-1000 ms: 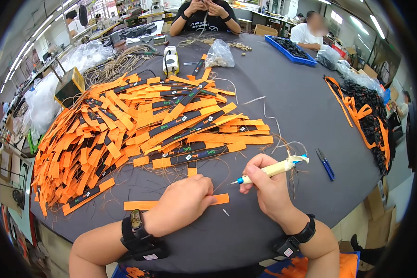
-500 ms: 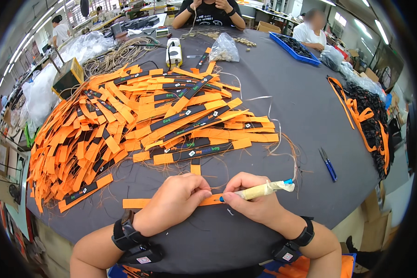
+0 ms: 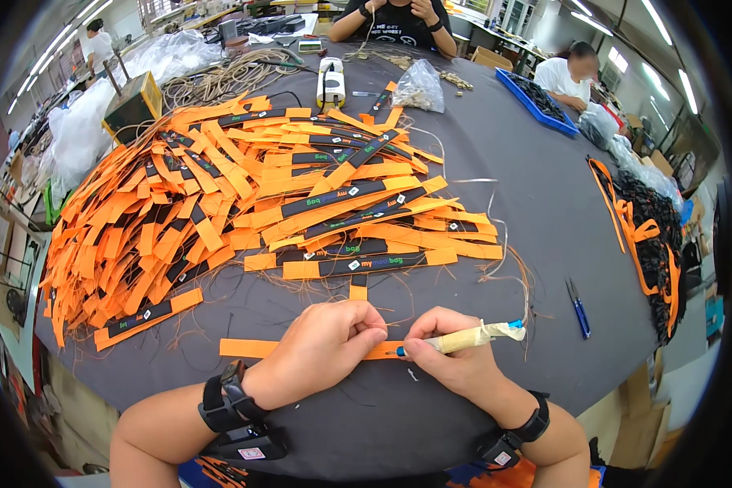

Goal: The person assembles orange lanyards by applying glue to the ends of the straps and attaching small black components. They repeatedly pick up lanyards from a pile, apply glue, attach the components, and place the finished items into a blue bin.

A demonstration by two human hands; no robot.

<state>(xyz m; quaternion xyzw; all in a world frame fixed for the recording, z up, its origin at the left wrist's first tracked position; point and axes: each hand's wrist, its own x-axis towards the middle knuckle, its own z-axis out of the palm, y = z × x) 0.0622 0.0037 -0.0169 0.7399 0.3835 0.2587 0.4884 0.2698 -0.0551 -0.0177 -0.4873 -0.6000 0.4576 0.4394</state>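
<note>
An orange fabric strip (image 3: 248,348) lies flat on the dark grey table (image 3: 537,220) near its front edge. My left hand (image 3: 317,351) presses down on the strip's middle with pinched fingers. My right hand (image 3: 451,358) grips a tape-wrapped pen-like tool (image 3: 464,339) with a blue tip, and that tip touches the strip just right of my left fingers. The part of the strip under both hands is hidden.
A big pile of orange and black strips (image 3: 244,211) covers the table's left and middle. Blue snips (image 3: 577,307) lie to the right. An orange-and-black heap (image 3: 655,244) sits at the right edge, a blue tray (image 3: 537,102) and plastic bag (image 3: 419,85) farther back. People sit across the table.
My right hand swung the tool from lifted and pointing right down to the strip, its tip now meeting my left fingers. The left hand stayed on the strip.
</note>
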